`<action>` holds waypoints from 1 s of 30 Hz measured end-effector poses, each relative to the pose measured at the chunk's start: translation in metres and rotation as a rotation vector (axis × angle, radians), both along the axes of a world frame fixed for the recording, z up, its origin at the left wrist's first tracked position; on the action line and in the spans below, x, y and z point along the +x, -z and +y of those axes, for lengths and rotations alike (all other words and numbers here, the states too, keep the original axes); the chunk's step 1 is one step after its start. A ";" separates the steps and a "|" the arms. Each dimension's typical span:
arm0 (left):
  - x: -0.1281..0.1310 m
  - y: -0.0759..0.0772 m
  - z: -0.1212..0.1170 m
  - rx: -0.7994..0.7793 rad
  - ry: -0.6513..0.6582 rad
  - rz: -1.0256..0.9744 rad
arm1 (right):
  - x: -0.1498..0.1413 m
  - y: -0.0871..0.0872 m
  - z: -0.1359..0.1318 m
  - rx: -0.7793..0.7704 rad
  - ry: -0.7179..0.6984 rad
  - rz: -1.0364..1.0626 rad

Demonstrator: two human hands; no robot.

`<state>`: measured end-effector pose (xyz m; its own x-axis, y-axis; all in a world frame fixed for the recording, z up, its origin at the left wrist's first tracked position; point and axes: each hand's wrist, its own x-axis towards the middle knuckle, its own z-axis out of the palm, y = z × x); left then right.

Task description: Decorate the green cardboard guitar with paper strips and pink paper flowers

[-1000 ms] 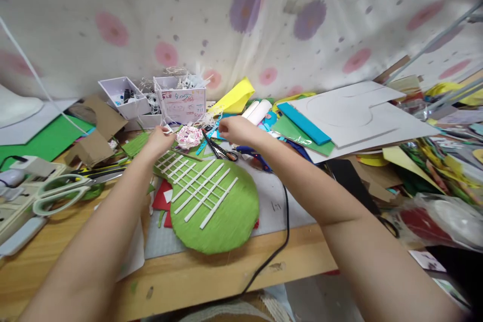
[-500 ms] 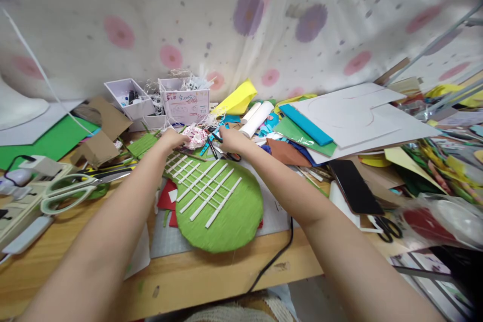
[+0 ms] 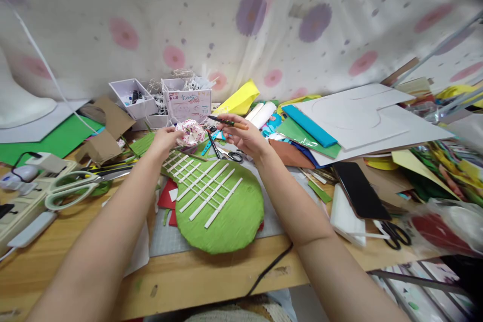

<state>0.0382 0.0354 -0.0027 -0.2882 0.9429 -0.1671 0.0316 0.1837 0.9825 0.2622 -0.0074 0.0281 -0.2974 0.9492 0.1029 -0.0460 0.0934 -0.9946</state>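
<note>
My left hand (image 3: 165,141) pinches the edge of a crumpled white-and-pink paper bundle (image 3: 191,133) above the back of the worktable. Across from it, my right hand (image 3: 247,138) is raised, holding a slim pen-like tool (image 3: 232,123) between thumb and fingers. The tool has a dark front part pointing left and an orange-brown rear; its exact kind is unclear. Below both hands lies a green pear-shaped piece (image 3: 222,231) with white strips crossing in a grid. Small scissors (image 3: 231,154) with dark handles lie open under my right hand.
Large scissors (image 3: 73,191) and a power strip (image 3: 32,206) are at the left. White boxes (image 3: 187,103) stand at the back. A black phone (image 3: 360,190) and black-handled scissors (image 3: 397,235) lie at the right, near white boards (image 3: 350,115). A black cable (image 3: 269,267) crosses the front edge.
My right hand has risen from the clutter and turned, now showing the pen-like tool. My left hand has shifted slightly left, with the paper bundle tilted to show its folds.
</note>
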 end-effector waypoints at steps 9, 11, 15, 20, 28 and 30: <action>0.003 -0.009 -0.032 -0.045 -0.073 -0.219 | -0.003 0.017 0.001 0.217 0.043 -0.087; 0.006 -0.006 -0.033 -0.033 -0.047 -0.256 | -0.004 0.022 0.001 0.231 0.052 -0.115; 0.011 -0.003 -0.032 0.002 0.016 -0.215 | -0.008 0.032 0.005 0.302 0.117 -0.123; 0.016 -0.004 -0.035 -0.057 0.088 -0.232 | -0.005 0.038 0.009 0.350 0.198 -0.189; 0.020 -0.003 -0.035 -0.042 0.038 -0.152 | -0.003 0.034 0.002 0.498 0.122 -0.375; 0.021 -0.003 -0.035 -0.040 0.036 -0.116 | -0.004 0.033 0.001 0.529 0.113 -0.405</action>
<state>0.0591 -0.0001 0.0000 -0.2306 0.9443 -0.2347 -0.0747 0.2233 0.9719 0.2584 -0.0061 -0.0051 -0.3125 0.8291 0.4636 0.3591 0.5549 -0.7504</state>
